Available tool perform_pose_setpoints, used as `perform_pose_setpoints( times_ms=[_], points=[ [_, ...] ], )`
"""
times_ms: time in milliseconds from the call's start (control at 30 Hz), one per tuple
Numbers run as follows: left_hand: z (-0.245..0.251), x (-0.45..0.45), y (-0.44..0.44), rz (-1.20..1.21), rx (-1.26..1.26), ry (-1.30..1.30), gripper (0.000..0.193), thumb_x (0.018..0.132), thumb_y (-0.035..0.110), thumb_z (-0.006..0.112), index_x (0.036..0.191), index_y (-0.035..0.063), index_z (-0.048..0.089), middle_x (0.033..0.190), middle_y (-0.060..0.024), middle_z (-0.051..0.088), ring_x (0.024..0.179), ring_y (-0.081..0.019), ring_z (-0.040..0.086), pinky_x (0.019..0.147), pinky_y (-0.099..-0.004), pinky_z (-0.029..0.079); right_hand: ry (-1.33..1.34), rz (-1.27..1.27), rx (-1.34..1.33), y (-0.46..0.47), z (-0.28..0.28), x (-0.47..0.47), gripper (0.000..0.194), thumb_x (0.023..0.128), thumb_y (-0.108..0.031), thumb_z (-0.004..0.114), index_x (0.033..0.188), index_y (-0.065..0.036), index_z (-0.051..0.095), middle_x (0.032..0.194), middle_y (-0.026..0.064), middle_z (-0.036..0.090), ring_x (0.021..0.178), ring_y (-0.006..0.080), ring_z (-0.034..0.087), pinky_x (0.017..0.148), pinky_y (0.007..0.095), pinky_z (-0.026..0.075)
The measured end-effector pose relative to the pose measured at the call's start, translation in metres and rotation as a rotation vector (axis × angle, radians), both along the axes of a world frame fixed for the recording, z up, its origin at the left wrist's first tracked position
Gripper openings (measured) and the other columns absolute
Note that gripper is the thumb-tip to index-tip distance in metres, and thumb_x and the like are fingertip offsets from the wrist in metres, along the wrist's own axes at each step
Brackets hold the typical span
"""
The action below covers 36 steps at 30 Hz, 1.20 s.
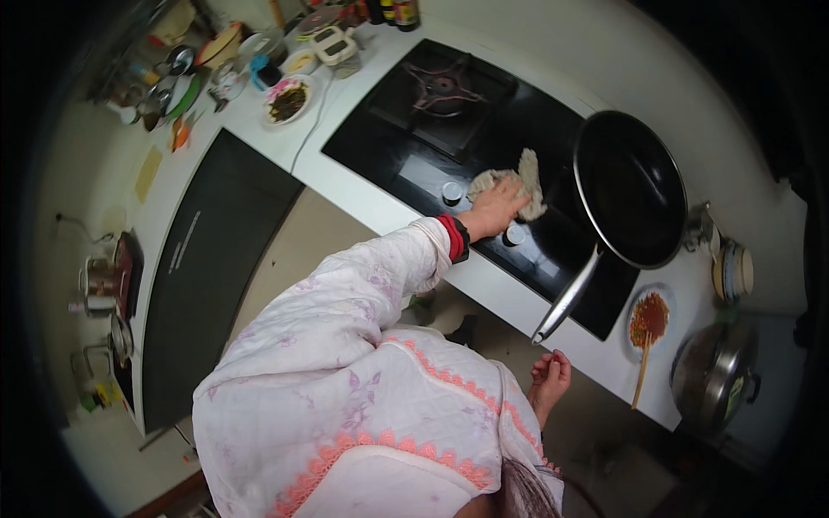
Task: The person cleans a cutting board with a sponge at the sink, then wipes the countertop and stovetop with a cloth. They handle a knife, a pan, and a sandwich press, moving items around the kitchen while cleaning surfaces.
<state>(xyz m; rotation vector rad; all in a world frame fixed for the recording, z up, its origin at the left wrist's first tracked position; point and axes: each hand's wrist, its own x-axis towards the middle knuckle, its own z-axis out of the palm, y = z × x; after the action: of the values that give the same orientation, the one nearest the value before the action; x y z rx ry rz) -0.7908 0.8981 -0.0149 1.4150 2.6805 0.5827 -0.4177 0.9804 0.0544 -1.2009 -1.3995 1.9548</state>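
Observation:
My left hand lies spread on a crumpled beige cloth, pressing it against the black glass gas hob. One control knob sits left of that hand, and a second knob sits just below it. Loosely curled, my right hand hangs beside the counter's front edge with nothing visible in it. Just above it is the steel handle of a black frying pan, apart from the fingers. The pan is on the right side of the hob.
A plate of chopped red chilli with chopsticks stands right of the hob, near a lidded steel pot. A plate of dark food, jars and bowls line the back left. A pot stands on the left counter.

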Motion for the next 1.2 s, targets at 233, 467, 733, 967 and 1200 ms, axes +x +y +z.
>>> perform_pose_setpoints(
  times_ms=[233, 467, 733, 967, 1200],
  points=[
    [0.037, -0.048, -0.054, -0.038, -0.251, -0.141, 0.042, 0.086, 0.015, 0.051, 0.128, 0.0200, 0.054, 0.131, -0.0135, 0.051, 0.118, -0.0320, 0.052, 0.097, -0.0404, 0.042, -0.026, 0.100, -0.024, 0.003, -0.010, -0.011, 0.016, 0.096, -0.013, 0.049, 0.108, -0.005, 0.056, 0.087, 0.0055, 0.061, 0.065, 0.0107, 0.059, 0.055, 0.0212, 0.047],
    [0.014, -0.080, -0.182, 0.190, 0.149, -0.014, 0.031, 0.076, 0.005, 0.055, 0.105, 0.0082, 0.064, 0.107, -0.0163, 0.064, 0.104, -0.0350, 0.058, 0.089, -0.0410, 0.046, -0.070, 0.145, -0.055, -0.003, -0.025, -0.025, 0.016, 0.095, -0.012, 0.051, 0.109, -0.007, 0.057, 0.084, 0.0065, 0.063, 0.062, 0.0126, 0.059, 0.049, 0.0234, 0.047],
    [-0.033, -0.151, -0.261, 0.750, -0.004, 0.139, 0.035, 0.079, 0.013, 0.055, 0.113, 0.0126, 0.056, 0.125, -0.0126, 0.053, 0.117, -0.0358, 0.045, 0.095, -0.0503, 0.034, -0.178, 0.234, -0.053, -0.026, -0.018, -0.043, 0.016, 0.095, -0.012, 0.052, 0.108, -0.004, 0.056, 0.085, 0.0066, 0.059, 0.065, 0.0125, 0.054, 0.057, 0.0241, 0.046],
    [-0.019, 0.010, -0.224, 0.277, 0.239, 0.178, 0.033, 0.070, -0.001, 0.053, 0.103, -0.0002, 0.056, 0.118, -0.0185, 0.053, 0.112, -0.0387, 0.047, 0.096, -0.0470, 0.036, -0.114, 0.233, -0.007, -0.048, -0.026, -0.050, 0.017, 0.094, -0.013, 0.051, 0.108, -0.005, 0.058, 0.086, 0.0051, 0.062, 0.065, 0.0106, 0.059, 0.055, 0.0213, 0.045],
    [0.042, 0.012, -0.123, 0.013, 0.574, -0.177, 0.045, 0.068, -0.012, 0.046, 0.108, 0.0036, 0.059, 0.112, -0.0208, 0.057, 0.110, -0.0399, 0.051, 0.096, -0.0447, 0.041, -0.162, 0.182, -0.022, -0.059, -0.032, -0.037, 0.020, 0.096, -0.016, 0.051, 0.110, -0.003, 0.057, 0.086, 0.0067, 0.063, 0.067, 0.0114, 0.060, 0.058, 0.0229, 0.046]
  ],
)
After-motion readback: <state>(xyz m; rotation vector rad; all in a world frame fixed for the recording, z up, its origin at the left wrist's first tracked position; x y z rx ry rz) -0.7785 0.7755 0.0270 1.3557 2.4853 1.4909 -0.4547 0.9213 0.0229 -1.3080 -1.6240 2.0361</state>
